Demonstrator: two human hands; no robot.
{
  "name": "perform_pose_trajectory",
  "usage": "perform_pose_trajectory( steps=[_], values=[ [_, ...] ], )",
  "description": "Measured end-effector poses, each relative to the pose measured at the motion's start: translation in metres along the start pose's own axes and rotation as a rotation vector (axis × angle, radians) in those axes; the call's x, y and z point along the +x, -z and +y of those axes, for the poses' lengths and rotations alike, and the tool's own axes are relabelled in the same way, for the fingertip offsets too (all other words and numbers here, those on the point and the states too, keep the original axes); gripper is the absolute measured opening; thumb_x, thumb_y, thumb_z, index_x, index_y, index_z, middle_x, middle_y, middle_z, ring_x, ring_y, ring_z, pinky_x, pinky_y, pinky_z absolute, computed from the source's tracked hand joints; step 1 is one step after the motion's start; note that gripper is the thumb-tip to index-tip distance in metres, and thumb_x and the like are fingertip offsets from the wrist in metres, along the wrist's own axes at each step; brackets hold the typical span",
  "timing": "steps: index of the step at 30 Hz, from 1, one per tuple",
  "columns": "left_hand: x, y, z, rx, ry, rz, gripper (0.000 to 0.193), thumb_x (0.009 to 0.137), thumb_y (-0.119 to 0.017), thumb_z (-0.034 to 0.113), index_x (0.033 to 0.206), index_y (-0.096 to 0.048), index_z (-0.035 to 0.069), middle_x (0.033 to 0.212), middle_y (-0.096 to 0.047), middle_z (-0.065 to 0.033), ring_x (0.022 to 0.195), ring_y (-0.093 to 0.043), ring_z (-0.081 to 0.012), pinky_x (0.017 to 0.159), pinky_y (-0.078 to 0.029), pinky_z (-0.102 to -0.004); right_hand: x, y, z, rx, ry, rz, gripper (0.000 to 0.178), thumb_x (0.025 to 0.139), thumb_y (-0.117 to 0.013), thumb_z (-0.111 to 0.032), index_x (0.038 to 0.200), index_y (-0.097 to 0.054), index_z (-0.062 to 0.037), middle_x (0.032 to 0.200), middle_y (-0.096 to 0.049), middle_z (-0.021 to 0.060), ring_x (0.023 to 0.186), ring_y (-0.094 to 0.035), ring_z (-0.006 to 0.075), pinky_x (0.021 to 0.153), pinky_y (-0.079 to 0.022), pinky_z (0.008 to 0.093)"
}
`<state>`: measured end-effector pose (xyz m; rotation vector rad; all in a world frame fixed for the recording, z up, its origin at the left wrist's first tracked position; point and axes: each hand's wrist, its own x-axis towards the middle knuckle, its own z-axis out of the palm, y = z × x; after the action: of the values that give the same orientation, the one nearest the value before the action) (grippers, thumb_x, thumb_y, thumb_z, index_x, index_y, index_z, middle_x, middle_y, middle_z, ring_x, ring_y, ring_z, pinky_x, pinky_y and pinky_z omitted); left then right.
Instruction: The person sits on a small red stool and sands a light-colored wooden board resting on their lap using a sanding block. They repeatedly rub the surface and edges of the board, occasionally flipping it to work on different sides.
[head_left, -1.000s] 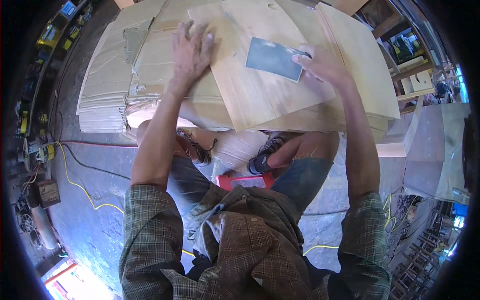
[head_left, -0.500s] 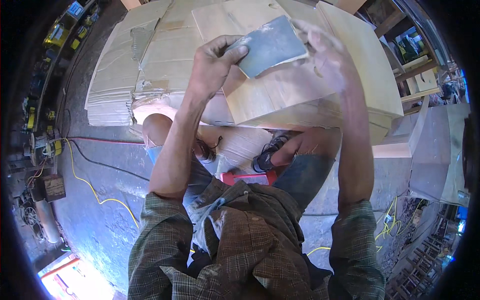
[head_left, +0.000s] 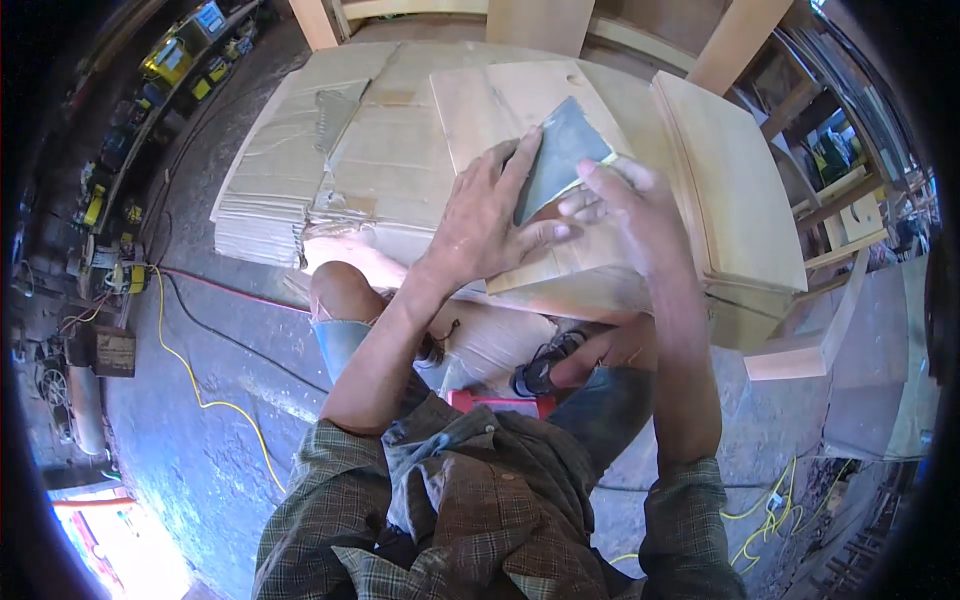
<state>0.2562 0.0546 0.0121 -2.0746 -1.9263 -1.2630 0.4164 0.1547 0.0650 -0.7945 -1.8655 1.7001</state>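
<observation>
A blue-grey sheet of sandpaper is tilted above a pale wooden board. My right hand pinches its right edge, thumb on top and fingers curled beneath. Along the sheet's left edge lies my left hand, fingers stretched out and thumb spread away, its fingertips against or just beside the paper. The board rests at a slant on flattened cardboard in front of my knees. My left hand covers part of the board's left edge.
A second wooden panel lies to the right on the stack. Wooden framing stands behind it. A yellow cord and a dark hose cross the floor at left. A red-edged object sits between my legs.
My left hand has let go of the sandpaper's left corner and opened flat beside it. My right hand now grips the right edge. The sheet has come lower and turned more upright in view.
</observation>
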Motion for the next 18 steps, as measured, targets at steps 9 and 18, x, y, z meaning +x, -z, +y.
perform_pose_trajectory(
  steps=[9,18],
  values=[
    [0.016,0.037,-0.1,0.208,0.135,0.277,0.072,0.09,-0.056,0.033,0.145,-0.021,0.002,0.117,-0.047,-0.0292,0.105,-0.047,-0.0436,0.094,-0.038,-0.0476,0.038,0.008,-0.008,-0.573,0.198,-0.164,0.055,0.09,-0.057,-0.041,0.126,-0.054,0.001,0.096,-0.068,0.0144,0.093,-0.064,0.0243,0.083,-0.048,0.0355],
    [-0.03,0.049,-0.189,0.514,0.233,0.128,0.077,0.091,-0.045,0.051,0.146,-0.022,0.002,0.112,-0.046,-0.0239,0.097,-0.046,-0.0368,0.089,-0.036,-0.0457,0.225,0.001,0.038,-1.092,0.389,-0.258,0.037,0.093,-0.05,-0.038,0.096,-0.063,-0.0037,0.088,-0.064,0.0183,0.087,-0.063,0.032,0.078,-0.046,0.043]
  ],
)
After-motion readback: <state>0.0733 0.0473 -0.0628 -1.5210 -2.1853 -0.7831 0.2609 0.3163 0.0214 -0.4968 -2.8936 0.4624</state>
